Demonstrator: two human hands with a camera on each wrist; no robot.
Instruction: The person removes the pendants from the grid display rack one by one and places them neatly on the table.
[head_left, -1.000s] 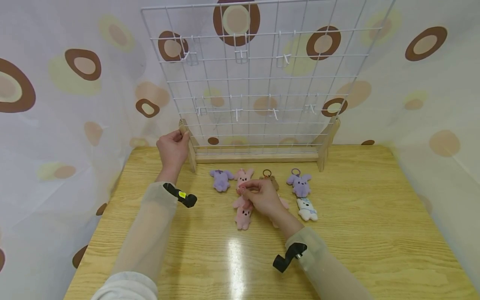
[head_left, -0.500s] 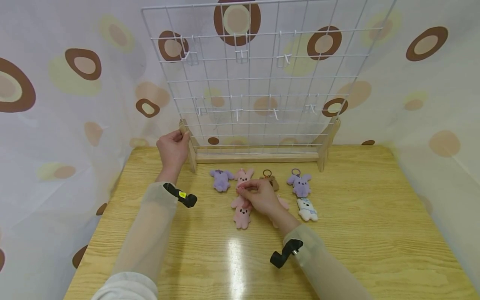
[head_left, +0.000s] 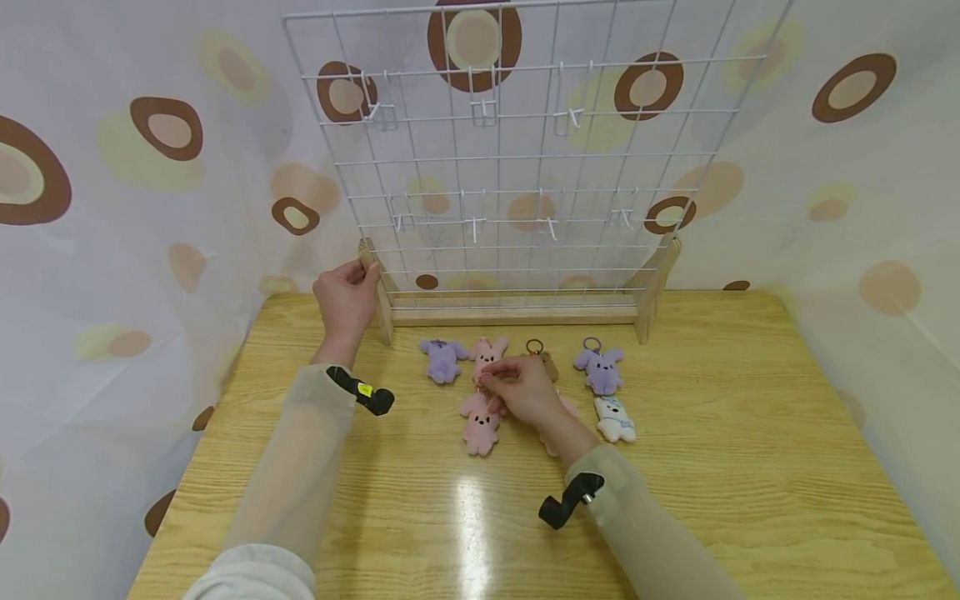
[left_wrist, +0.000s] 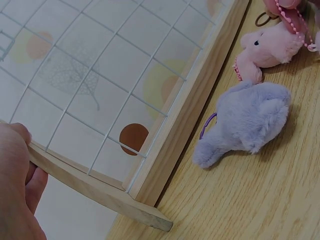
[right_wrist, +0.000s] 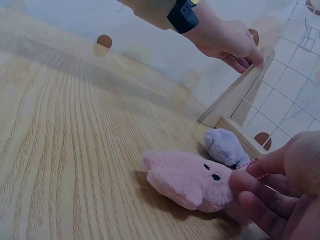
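My left hand [head_left: 345, 304] grips the left wooden upright [head_left: 385, 312] of a white wire grid rack. Over the table, the fingertips of my right hand [head_left: 531, 392] pinch the beaded chain [right_wrist: 251, 165] of a pink plush keychain [head_left: 481, 427]. This plush lies face up, and its ears reach toward the hand. Just behind it lies another pink plush keychain [head_left: 487, 353], partly covered by the fingers. A third pink plush [head_left: 567, 406] is mostly hidden beneath the right hand. To the left, a purple plush keychain [left_wrist: 255, 117] lies near the rack's foot.
A brown bear keychain [head_left: 551, 367], another purple plush [head_left: 602, 372] and a white plush [head_left: 615, 419] lie to the right. The rack's wooden base bar [head_left: 517, 316] runs behind them. Several white hooks [head_left: 551, 227] stick out from the grid in two rows.
The pinched pink plush keychain has shifted slightly left and away from the body, turning a little. My right hand and wrist have moved slightly; the left hand stays on the upright.
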